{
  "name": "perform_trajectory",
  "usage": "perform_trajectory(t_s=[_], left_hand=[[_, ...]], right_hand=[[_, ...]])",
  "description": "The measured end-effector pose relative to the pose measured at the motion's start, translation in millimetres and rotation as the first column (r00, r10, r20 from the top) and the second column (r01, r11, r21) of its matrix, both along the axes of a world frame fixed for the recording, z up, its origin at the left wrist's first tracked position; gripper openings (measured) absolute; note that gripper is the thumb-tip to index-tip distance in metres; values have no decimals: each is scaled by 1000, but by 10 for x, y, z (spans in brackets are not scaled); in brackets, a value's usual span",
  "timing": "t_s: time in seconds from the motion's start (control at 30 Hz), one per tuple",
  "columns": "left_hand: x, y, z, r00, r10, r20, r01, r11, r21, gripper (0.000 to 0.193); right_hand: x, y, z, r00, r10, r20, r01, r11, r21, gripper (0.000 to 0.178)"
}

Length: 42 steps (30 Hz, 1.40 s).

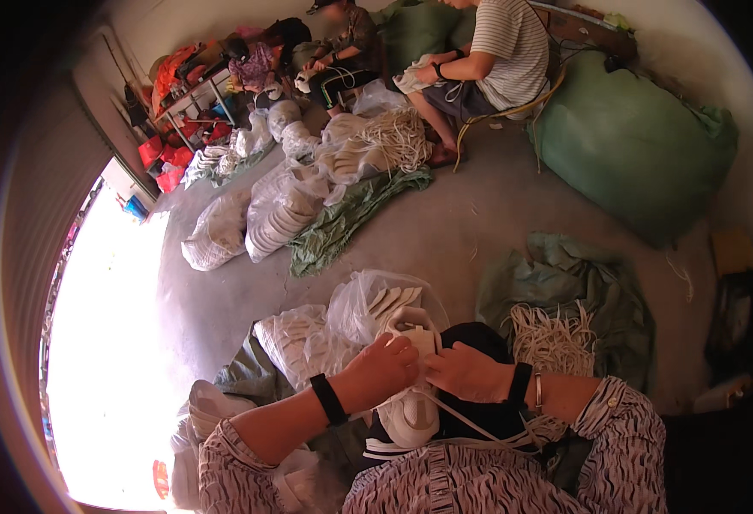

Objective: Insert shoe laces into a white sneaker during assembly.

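A white sneaker (pixel 411 418) rests on my lap, its toe toward me and its collar away from me. My left hand (pixel 385 371) is closed at the left side of its lacing, fingers pinched on the shoe's upper. From the right, my right hand (pixel 469 372) meets it with thumb and fingers pinched, at the lace. A white shoelace (pixel 466 420) trails from the shoe below my right hand toward the lower right. The fingertips partly hide the eyelets and the lace between them.
Loose white laces (pixel 555 338) lie heaped on green sacking (pixel 621 300) to the right. Clear bags of shoe parts (pixel 295 338) stand at left. Across the floor, more filled bags (pixel 286 206), a bulging green sack (pixel 633 146) and several seated people, one in a striped shirt (pixel 513 56).
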<state>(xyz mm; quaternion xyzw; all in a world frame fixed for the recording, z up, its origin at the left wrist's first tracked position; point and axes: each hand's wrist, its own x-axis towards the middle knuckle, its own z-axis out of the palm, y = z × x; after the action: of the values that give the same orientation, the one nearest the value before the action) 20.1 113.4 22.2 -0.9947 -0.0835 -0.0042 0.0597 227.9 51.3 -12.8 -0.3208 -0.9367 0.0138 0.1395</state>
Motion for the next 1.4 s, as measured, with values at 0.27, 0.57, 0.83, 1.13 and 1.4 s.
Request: perform_trajectory(t_s=[0.27, 0.57, 0.83, 1.13, 1.4], left_hand=[[83, 62, -37, 961, 113, -254, -155, 976, -152, 16], [156, 52, -51, 911, 285, -299, -377, 870, -318, 20], [175, 56, -273, 883, 458, -98, -452, 777, -439, 21], [-49, -6, -313, 703, 678, 212, -226, 496, -838, 21], [-15, 71, -278, 658, 742, 128, -109, 261, -959, 21]], right_hand=[[-137, 110, -76, 975, -200, 95, 221, 895, -387, 8], [-338, -95, -112, 891, -453, -26, 392, 798, -458, 8], [-323, -84, -54, 842, -531, -90, 405, 734, -546, 11], [-128, 63, 96, 611, -605, -511, 63, 681, -730, 7], [-112, 104, -43, 934, -357, -14, 329, 874, -359, 9]])
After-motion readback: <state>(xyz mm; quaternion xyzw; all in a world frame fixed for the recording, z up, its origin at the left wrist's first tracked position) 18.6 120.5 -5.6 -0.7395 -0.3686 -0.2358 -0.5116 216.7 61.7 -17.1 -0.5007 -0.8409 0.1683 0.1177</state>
